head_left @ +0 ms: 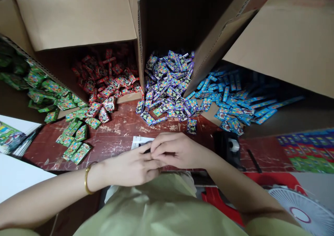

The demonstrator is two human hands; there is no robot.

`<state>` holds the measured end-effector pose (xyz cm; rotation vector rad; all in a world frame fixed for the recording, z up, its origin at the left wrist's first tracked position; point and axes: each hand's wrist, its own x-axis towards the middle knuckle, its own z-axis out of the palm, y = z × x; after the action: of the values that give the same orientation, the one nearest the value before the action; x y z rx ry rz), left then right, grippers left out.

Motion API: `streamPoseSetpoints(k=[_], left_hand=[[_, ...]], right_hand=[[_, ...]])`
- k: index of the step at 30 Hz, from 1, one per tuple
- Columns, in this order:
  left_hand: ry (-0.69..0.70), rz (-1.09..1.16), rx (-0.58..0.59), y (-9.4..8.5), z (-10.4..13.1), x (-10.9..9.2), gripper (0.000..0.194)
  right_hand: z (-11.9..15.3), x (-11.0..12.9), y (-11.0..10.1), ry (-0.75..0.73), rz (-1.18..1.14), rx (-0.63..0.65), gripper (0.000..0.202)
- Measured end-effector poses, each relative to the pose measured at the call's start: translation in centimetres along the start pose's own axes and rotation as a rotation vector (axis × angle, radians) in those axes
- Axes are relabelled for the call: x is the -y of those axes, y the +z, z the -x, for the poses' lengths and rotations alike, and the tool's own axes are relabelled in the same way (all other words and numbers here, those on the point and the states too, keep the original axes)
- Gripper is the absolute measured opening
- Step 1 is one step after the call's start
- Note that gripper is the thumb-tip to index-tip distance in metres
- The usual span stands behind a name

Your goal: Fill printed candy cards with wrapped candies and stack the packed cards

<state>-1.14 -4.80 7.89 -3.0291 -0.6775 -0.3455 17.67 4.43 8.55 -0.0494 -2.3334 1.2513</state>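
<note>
Green shirt (159, 211) nearest, left hand (133, 167) touches right hand (180, 149).

Pale yellow-green top, short loose sleeves, gold-coloured bangle (88, 180), left wrist

Small boxes with multicoloured prints come in green (80, 152), red (104, 115), purple (169, 90) and blue (236, 111); the table (117, 124) is reddish brown with pale scuffs, the bracelet (87, 178) gold.

White round fan (315, 208) beside something red (276, 178), lower right.
</note>
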Motion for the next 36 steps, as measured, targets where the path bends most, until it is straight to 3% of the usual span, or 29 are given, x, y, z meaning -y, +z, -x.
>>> streamPoseSetpoints(k=[23, 30, 36], left_hand=[[-0.082, 0.18, -0.06, 1.7, 0.3, -0.6, 0.013], [-0.088, 0.259, -0.072, 0.6, 0.2, -0.8, 0.018], [-0.1, 0.331, -0.178, -0.6, -0.4, -1.0, 0.024]], right_hand=[[0.2, -0.7, 0.3, 0.064, -0.05, 0.073, 0.015], [0.4, -0.7, 0.0, 0.037, -0.091, 0.06, 0.014], [-0.1, 0.1, -0.4, -0.018, -0.16, -0.001, 0.014]])
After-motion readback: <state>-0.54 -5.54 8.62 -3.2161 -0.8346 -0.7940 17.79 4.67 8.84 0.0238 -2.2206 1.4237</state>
